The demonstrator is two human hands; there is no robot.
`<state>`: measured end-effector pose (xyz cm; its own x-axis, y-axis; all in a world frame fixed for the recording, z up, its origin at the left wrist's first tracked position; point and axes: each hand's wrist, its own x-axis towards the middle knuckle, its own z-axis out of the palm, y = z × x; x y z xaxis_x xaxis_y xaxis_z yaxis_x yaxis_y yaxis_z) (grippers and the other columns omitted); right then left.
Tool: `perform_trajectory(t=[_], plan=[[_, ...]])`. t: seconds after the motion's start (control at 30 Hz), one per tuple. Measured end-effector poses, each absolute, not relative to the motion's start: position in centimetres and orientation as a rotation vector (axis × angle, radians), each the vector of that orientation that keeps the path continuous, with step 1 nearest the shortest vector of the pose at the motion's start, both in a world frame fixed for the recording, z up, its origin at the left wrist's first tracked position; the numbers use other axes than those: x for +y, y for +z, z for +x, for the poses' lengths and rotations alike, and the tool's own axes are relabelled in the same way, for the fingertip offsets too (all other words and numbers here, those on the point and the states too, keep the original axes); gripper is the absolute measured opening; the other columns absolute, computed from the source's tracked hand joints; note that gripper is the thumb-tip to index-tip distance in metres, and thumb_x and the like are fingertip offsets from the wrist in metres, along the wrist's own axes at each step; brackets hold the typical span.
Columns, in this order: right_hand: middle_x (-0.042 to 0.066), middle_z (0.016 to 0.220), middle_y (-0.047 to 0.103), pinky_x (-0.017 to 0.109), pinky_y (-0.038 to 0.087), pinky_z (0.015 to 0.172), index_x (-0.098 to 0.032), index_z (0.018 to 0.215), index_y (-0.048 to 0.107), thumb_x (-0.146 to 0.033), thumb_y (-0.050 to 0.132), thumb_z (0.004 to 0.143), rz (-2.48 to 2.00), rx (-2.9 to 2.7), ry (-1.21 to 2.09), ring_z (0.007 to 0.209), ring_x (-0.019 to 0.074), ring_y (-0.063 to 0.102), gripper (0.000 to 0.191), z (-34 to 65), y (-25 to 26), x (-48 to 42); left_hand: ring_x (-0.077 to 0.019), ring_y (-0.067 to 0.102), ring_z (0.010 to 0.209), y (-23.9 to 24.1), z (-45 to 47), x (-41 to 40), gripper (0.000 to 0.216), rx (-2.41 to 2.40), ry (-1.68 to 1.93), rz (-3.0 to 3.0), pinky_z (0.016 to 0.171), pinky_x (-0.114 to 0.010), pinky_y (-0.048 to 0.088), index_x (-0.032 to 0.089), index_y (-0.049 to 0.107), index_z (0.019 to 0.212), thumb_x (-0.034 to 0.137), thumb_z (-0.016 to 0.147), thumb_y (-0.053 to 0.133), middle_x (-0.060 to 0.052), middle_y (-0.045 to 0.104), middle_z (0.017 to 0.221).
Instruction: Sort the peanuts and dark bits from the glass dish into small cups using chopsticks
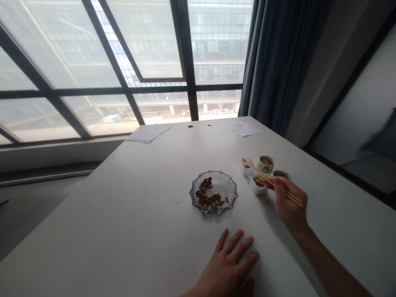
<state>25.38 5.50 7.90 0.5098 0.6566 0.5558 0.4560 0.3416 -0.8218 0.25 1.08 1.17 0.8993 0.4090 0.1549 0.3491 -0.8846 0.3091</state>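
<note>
My right hand (pixel 287 204) is closed round a pair of wooden chopsticks (pixel 262 176), whose tips reach over a small white cup (pixel 246 168). A second white cup (pixel 257 185) with bits of food sits just below the sticks. A pale round cup with a dark mark (pixel 265 164) and a darker cup (pixel 281 175) stand behind them. A scalloped glass dish (pixel 213 192) holding several dark seeds lies left of the cups. My left hand (pixel 227 266) rests flat on the white table (pixel 139 214), fingers spread, near the front edge.
Sheets of paper (pixel 149 133) lie at the table's far left corner and another sheet (pixel 245 128) at the far right. Two small holes (pixel 190 126) mark the far edge. Large windows stand behind; a dark curtain (pixel 278 62) hangs at the right.
</note>
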Motion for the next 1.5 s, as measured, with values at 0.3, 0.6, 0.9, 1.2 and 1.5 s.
perform_trajectory(t=[0.3, 0.6, 0.9, 1.2, 1.5], plan=[[0.006, 0.094, 0.080, 0.039, 0.067, 0.081, -0.020, 0.095, 0.077, -0.039, 0.066, 0.101, -1.137, -1.071, 0.146, 0.084, 0.0241, 0.080, 0.022, 25.0, 8.1, 5.6, -0.0328, 0.034, 0.153, 1.1, 0.2, 1.1, 0.044, 0.571, 0.322, 2.814, 0.124, -0.064, 0.025, 0.028, 0.051, 0.146, 0.047, 0.107, 0.054, -0.002, 0.041, 0.166], [0.006, 0.092, 0.082, 0.031, 0.067, 0.072, -0.021, 0.101, 0.078, -0.036, 0.066, 0.102, -1.081, -1.276, 0.547, 0.080, 0.0220, 0.081, 0.020, 21.2, 7.4, 4.5, -0.0335, 0.034, 0.153, 0.8, 0.2, 1.1, 0.044, 0.558, 0.340, 2.823, 0.122, -0.067, 0.027, 0.028, 0.050, 0.147, 0.050, 0.109, 0.048, -0.001, 0.039, 0.166], [0.007, 0.094, 0.081, 0.034, 0.066, 0.072, -0.023, 0.102, 0.078, -0.040, 0.066, 0.101, -1.069, -1.352, 0.766, 0.084, 0.0239, 0.080, 0.021, 19.4, 5.4, 4.9, -0.0348, 0.036, 0.151, 0.6, 0.3, 1.0, 0.044, 0.567, 0.364, 2.809, 0.122, -0.068, 0.027, 0.027, 0.051, 0.147, 0.047, 0.108, 0.052, -0.003, 0.043, 0.164], [0.008, 0.090, 0.081, 0.035, 0.065, 0.071, -0.021, 0.098, 0.078, -0.043, 0.070, 0.099, -1.104, -1.290, 0.806, 0.081, 0.0245, 0.079, 0.024, 19.5, 5.2, 5.2, -0.0341, 0.037, 0.151, 1.1, 0.4, 0.9, 0.045, 0.582, 0.343, 2.819, 0.121, -0.068, 0.029, 0.028, 0.050, 0.147, 0.049, 0.108, 0.051, -0.002, 0.043, 0.164], [0.009, 0.098, 0.080, 0.034, 0.067, 0.073, -0.021, 0.093, 0.080, -0.042, 0.066, 0.101, -1.071, -1.305, 0.770, 0.078, 0.0215, 0.078, 0.026, 19.3, 5.2, 5.2, -0.0351, 0.037, 0.151, 0.9, 0.3, 1.0, 0.045, 0.573, 0.353, 2.812, 0.122, -0.068, 0.027, 0.027, 0.052, 0.146, 0.045, 0.105, 0.057, -0.003, 0.043, 0.164]])
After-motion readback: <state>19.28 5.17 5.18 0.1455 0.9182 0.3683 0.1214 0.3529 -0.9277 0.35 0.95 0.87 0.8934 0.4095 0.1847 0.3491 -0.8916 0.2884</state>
